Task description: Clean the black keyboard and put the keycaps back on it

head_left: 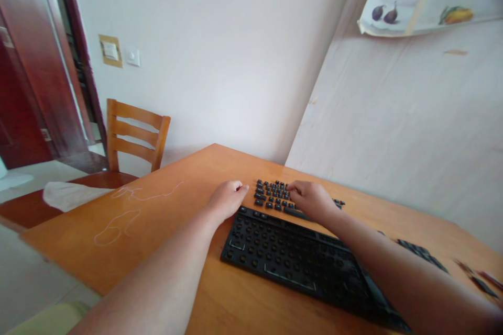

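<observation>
A black keyboard base (291,259) with its keycaps taken off lies on the wooden table (165,220) in front of me. Beyond it, several loose black keycaps (273,194) sit in rows on the table. My left hand (228,200) rests curled at the left end of those keycaps, fingertips pinched together near one. My right hand (312,200) lies over the right part of the keycap rows, fingers bent down onto them. What either hand grips is too small to make out.
More loose keycaps (422,254) lie to the right, with small tools (477,278) near the table's right edge. A wooden chair (133,136) stands at the far left corner. A white cloth (66,194) and a thin white cord (129,209) lie on the left.
</observation>
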Motion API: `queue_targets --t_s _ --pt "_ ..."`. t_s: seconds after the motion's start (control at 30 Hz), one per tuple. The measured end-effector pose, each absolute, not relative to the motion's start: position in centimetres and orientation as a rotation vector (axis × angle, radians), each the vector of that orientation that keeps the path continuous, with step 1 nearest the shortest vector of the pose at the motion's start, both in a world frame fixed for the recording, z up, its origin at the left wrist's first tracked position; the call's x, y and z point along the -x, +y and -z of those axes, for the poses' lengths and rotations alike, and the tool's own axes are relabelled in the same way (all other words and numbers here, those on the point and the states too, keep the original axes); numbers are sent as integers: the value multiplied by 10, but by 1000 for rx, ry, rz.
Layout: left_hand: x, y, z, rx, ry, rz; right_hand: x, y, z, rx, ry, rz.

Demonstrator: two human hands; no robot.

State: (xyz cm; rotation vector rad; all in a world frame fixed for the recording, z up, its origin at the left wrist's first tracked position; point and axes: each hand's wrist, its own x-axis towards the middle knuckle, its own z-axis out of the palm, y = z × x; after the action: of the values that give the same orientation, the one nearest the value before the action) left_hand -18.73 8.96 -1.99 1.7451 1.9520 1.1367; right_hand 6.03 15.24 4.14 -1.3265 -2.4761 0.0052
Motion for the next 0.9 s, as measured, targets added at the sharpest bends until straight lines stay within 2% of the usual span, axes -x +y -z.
queue_targets --t_s 0.33,0.9 --pt "187 88 16 -1704 1931 -1095 -41 235 -35 1484 -2465 -79" --pt "188 88 19 -1726 1959 -1093 -17 272 -20 1472 -2601 -139"
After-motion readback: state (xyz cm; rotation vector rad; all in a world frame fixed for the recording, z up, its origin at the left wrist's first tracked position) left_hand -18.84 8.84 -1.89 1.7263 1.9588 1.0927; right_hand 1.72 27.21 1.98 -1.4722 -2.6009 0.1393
